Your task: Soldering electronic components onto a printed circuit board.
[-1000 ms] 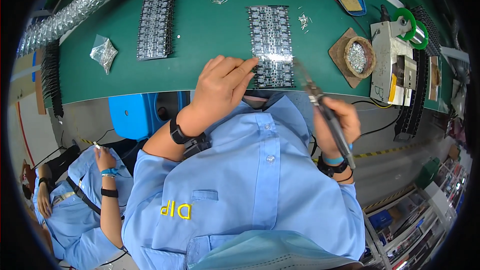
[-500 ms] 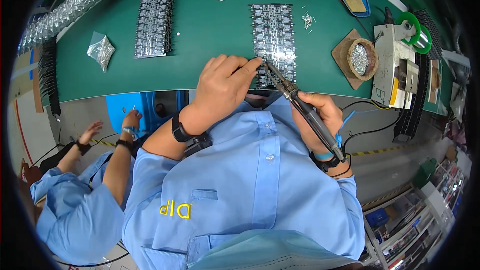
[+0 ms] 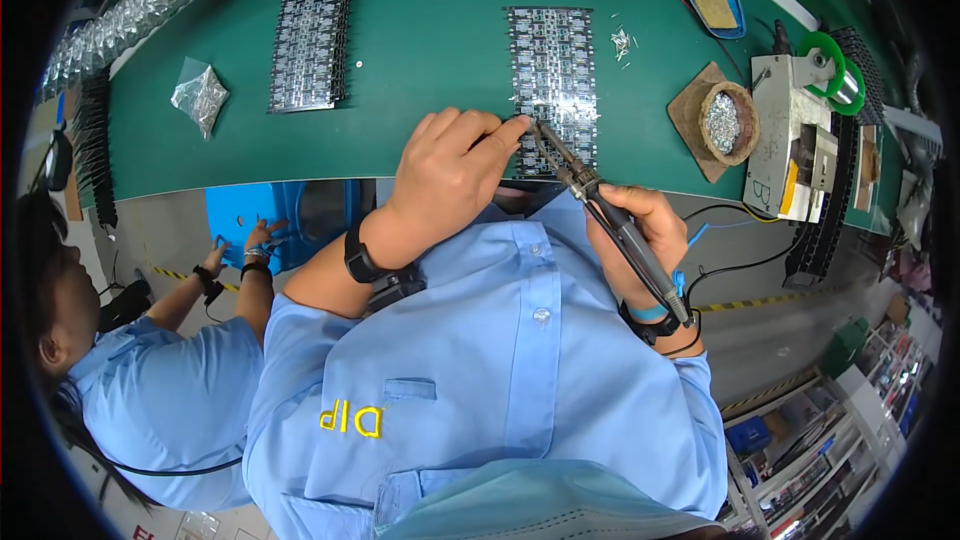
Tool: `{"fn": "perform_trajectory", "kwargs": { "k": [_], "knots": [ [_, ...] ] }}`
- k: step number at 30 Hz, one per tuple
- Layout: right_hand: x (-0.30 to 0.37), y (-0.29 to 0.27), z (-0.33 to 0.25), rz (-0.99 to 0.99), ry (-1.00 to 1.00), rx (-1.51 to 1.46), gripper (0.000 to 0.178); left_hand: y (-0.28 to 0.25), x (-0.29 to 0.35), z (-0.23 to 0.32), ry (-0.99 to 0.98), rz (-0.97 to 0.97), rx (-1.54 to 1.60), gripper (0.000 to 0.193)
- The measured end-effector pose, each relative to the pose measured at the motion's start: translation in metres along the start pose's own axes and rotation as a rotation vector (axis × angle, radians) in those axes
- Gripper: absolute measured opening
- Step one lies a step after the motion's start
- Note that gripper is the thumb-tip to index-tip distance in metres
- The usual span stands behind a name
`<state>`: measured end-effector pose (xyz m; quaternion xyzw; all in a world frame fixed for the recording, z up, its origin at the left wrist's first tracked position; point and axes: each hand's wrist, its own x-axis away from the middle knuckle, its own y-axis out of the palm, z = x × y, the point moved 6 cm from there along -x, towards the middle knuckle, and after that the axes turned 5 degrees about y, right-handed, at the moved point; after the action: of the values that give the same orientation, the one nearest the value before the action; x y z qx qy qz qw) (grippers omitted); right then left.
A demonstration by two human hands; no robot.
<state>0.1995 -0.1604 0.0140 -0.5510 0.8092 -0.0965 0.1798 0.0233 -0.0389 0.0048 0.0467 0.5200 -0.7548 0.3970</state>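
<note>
- A circuit board panel [image 3: 553, 55] lies flat directly beyond the two hands, its near left side meeting the left fingertips and its far end reaching well past them.
- Good work here likely calls for a steady tip, brief contact at one joint, and fingertips kept just clear of the heat; the tip and left fingers sit so close that a slip could burn skin or shift a part.
- The right hand [image 3: 645, 230] is closed around the dark handle of a soldering iron [image 3: 625, 232], held pen-fashion and slanting forward and left, its tip over the panel just beside the left fingertips. Whether the tip touches metal is too small to tell.
- The left hand [image 3: 447, 165] brings thumb and forefinger nearly together at the panel's edge; whether a small part is pinched between them cannot be told.
- Just beyond and right of the iron's tip, loose metal pins [image 3: 622, 43] lie scattered on the green worktop [image 3: 430, 60].
- Farther right of the iron hand stand a bowl [image 3: 751, 138] of shiny bits and a green-flanged reel [image 3: 850, 90] of wire.
- Left of and beyond the left hand rest a stack of similar panels [image 3: 312, 40] and a clear bag [image 3: 203, 97] of metal pieces.
</note>
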Motion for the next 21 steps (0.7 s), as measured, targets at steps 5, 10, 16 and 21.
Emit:
{"fn": "perform_trajectory", "kwargs": {
  "k": [5, 10, 16, 21],
  "knots": [
    [0.006, -0.006, 0.0, 0.009, -0.008, 0.005, 0.03, -0.001, -0.001, 0.0, -0.001, 0.006, 0.005, 0.033],
    [0.013, -0.035, 0.002, 0.223, -0.032, 0.02, 0.028, -0.001, 0.0, 0.0, -0.001, 0.012, 0.007, 0.032],
    [0.028, -0.086, 0.015, 0.473, -0.135, 0.56, 0.03, -0.001, -0.001, -0.001, -0.009, 0.009, 0.014, 0.031],
    [0.039, -0.094, 0.017, 0.599, -0.078, 0.329, 0.03, -0.001, -0.002, -0.001, -0.007, 0.011, 0.015, 0.03]
  ]
}}
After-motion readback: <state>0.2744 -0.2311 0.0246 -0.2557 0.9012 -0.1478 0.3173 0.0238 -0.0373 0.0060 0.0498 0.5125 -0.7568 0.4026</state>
